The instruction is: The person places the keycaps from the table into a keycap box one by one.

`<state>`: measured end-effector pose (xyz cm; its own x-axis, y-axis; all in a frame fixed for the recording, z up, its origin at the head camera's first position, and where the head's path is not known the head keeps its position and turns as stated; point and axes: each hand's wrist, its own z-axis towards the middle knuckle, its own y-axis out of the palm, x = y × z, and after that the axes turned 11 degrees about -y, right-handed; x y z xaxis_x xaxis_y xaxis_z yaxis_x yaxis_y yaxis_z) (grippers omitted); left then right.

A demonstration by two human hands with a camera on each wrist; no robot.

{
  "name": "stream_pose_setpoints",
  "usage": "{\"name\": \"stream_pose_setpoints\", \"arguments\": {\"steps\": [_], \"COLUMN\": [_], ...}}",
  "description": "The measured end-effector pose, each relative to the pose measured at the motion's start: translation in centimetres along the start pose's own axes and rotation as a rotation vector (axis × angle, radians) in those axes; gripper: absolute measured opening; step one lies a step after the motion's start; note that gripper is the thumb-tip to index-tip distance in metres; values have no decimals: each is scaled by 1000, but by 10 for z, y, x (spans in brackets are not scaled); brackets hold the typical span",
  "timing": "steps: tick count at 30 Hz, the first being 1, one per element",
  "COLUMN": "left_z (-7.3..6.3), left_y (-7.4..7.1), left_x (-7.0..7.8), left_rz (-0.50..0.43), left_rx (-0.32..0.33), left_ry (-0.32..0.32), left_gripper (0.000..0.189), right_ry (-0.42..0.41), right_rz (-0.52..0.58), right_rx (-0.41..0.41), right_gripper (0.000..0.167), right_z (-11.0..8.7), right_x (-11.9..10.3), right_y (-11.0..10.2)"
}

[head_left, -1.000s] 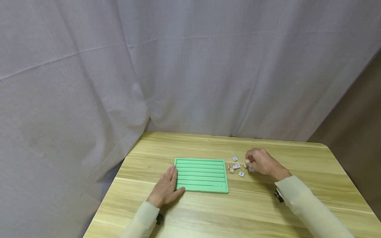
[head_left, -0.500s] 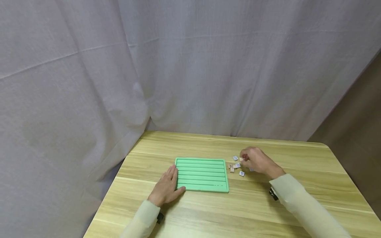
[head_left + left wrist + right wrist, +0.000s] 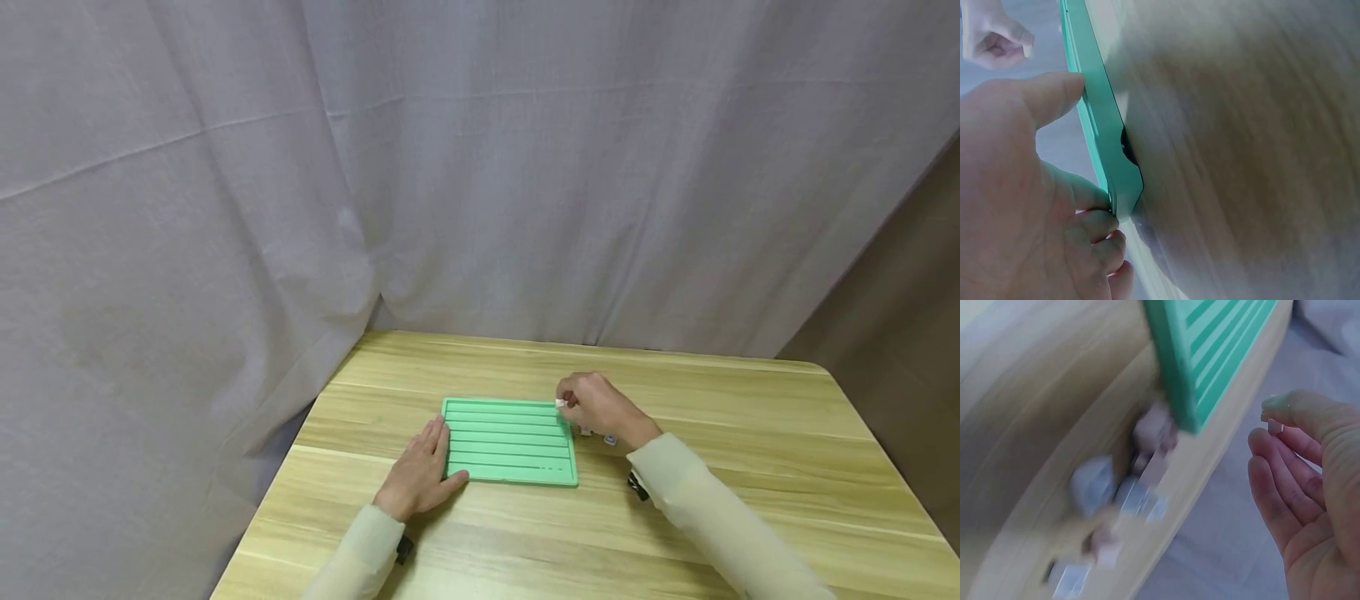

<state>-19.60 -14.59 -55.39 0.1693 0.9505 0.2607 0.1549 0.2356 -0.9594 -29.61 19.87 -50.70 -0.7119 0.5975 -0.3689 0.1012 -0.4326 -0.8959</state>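
Observation:
A green ridged board [image 3: 510, 457] lies on the wooden table. Along its left edge rests my left hand [image 3: 420, 471], fingers straight and thumb spread at the near edge; the left wrist view shows thumb and fingertips touching the board's rim [image 3: 1100, 119]. Over the board's far right corner, my right hand [image 3: 603, 408] pinches a small pale tile [image 3: 560, 402] between thumb and fingers. The right wrist view shows this tile [image 3: 1275, 427] partly covered by the thumb, apart from the board.
Several small lettered-looking tiles lie right of the board, mostly hidden under the right hand in the head view; one white-blue tile [image 3: 611, 439] shows. They look blurred in the right wrist view, including a pale tile [image 3: 1093, 485]. A grey curtain [image 3: 495, 208] hangs behind the table [image 3: 712, 508].
My right hand has moved left from the loose tiles to the board's far right corner, carrying the pinched tile. My left hand has stayed at the board's left edge.

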Motion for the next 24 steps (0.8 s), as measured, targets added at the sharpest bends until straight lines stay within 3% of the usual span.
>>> {"name": "stream_pose_setpoints", "arguments": {"steps": [10,24], "left_z": [-3,-8], "left_y": [0,2], "left_x": [-1,-2], "left_rz": [-3,-2], "left_rx": [3,3], "left_ry": [-3,-11], "left_gripper": [88,89], "right_ry": [-50,5], "right_rz": [31,89], "right_rx": [1,-23], "right_gripper": [7,5], "right_z": [47,103], "right_x": [-24,-63], "right_y": [32,74]}}
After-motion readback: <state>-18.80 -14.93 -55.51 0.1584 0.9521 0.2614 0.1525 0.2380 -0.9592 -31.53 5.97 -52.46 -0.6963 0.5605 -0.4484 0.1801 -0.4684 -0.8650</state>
